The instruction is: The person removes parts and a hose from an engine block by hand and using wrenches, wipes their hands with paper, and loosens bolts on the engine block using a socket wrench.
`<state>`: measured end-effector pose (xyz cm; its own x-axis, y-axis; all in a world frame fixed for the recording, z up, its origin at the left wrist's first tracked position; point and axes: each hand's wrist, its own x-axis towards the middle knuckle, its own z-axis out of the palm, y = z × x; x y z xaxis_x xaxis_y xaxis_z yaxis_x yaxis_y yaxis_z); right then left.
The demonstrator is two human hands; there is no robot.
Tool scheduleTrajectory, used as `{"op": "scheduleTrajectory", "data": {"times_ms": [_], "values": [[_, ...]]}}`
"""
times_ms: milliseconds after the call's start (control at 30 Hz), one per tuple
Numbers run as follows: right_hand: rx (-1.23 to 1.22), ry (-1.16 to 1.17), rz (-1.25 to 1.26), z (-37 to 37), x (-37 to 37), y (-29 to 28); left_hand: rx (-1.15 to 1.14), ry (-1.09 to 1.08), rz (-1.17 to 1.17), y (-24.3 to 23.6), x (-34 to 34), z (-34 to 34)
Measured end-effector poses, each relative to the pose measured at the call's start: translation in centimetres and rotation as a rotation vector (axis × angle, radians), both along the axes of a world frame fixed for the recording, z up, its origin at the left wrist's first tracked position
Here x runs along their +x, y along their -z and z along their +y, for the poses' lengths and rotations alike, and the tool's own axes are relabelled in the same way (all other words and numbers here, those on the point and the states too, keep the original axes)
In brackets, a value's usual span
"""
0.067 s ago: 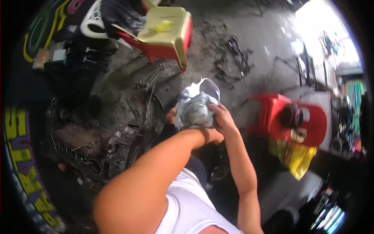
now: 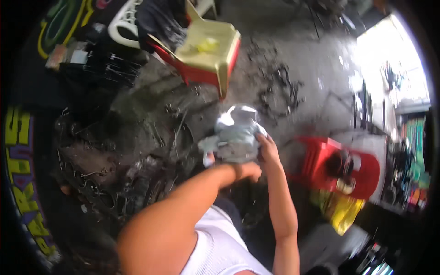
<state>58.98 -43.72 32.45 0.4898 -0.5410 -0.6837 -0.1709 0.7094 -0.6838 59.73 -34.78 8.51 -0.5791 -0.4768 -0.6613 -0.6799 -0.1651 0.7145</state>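
A crumpled grey-white bundle, which looks like cloth or plastic sheeting, is held up before me above the floor. My right hand grips its right side, thumb over the edge. My left forearm crosses along the near side of the bundle. My left hand lies just below the right one with its fingers curled; what they hold is hidden and blurred. A pale flap sticks out at the bundle's left. Under that flap shows a small patch of skin, and I cannot tell whose it is.
A cream and red plastic chair stands ahead with something yellow on its seat. At right is a red chair bearing dark items, a yellow bag beside it. Metal parts and tools lie on the left floor; dark tangled pieces lie ahead.
The whole view has shifted, so the surroundings sit lower in the picture. The bundle has turned or been reshaped a little, and its flap now stands out to the left. My right hand keeps its grip.
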Motion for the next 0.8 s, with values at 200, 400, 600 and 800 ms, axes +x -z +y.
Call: {"op": "scheduleTrajectory", "data": {"times_ms": [200, 400, 600, 800], "values": [[0.009, 0.281, 0.25, -9.8, -0.6, 19.5, -0.054, -0.424, -0.083, 9.5, 18.6, 3.2], [0.263, 0.058, -0.266, -16.6, 6.4, 17.9, 0.048, -1.546, -0.623, 8.1, 42.4, 17.6], [-0.057, 0.009, 0.329, -24.5, 14.0, 24.7, 0.03, -1.942, -0.845, -0.2, 48.0, 21.4], [-0.082, -0.351, 0.327, -23.9, 23.3, 27.3, 0.234, -2.095, -0.695, 0.6, 35.0, 20.4]]}}
